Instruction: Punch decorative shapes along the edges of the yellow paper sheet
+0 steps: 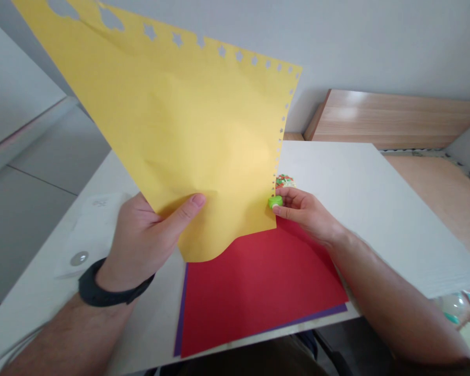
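Observation:
My left hand [149, 235] pinches the lower part of a large yellow sheet of paper [188, 136] and holds it up, tilted toward me. Small punched shapes run along the sheet's top and right edges. My right hand [303, 211] is closed on a small green paper punch [274, 201], set at the sheet's right edge near its bottom corner. A black band sits on my left wrist.
A red sheet [258, 287] lies on a purple sheet [180, 324] on the white table [376, 209]. A small heap of coloured punched bits [285, 181] lies behind the punch. A white flat object [90, 230] is at the left. A wooden bench [395, 117] stands by the wall.

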A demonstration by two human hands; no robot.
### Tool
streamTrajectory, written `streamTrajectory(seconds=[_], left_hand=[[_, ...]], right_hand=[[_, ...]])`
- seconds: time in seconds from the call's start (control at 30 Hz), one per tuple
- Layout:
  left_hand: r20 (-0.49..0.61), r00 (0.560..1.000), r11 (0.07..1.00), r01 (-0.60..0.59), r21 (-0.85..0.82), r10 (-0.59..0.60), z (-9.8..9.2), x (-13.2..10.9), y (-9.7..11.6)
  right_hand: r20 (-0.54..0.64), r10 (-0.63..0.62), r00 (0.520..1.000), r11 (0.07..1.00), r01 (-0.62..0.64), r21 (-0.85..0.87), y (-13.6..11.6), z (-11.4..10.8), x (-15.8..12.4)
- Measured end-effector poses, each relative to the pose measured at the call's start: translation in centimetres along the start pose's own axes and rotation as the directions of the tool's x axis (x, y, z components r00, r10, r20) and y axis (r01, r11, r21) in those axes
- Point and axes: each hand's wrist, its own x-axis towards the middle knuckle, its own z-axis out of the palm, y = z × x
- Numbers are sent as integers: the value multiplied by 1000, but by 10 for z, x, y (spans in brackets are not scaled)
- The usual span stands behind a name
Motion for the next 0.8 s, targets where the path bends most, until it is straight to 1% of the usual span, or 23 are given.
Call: streamTrajectory(seconds=[0.1, 0.33, 0.47, 0.63, 0.8], left_hand=[[-10, 1000, 1000, -5, -23, 5, 2, 0, 2], [-21, 1000, 1000, 0, -9, 0, 2, -1, 2], [6, 1000, 1000, 3, -9, -3, 1, 0, 1], [-9, 1000, 1000, -11, 10, 11, 0, 0, 1], [14, 1000, 1000, -11, 27, 11, -2, 1, 1]], right_hand=[[2, 2, 1000, 1000, -2, -18, 0, 1, 0], [-20, 15, 1000, 999, -16, -46, 2, 1, 2], [-8, 12, 1000, 1000, -12, -26, 2, 1, 3], [-23, 30, 999, 1000, -30, -7, 0, 3, 3], [-29, 39, 999, 999, -40, -18, -1, 3, 3]])
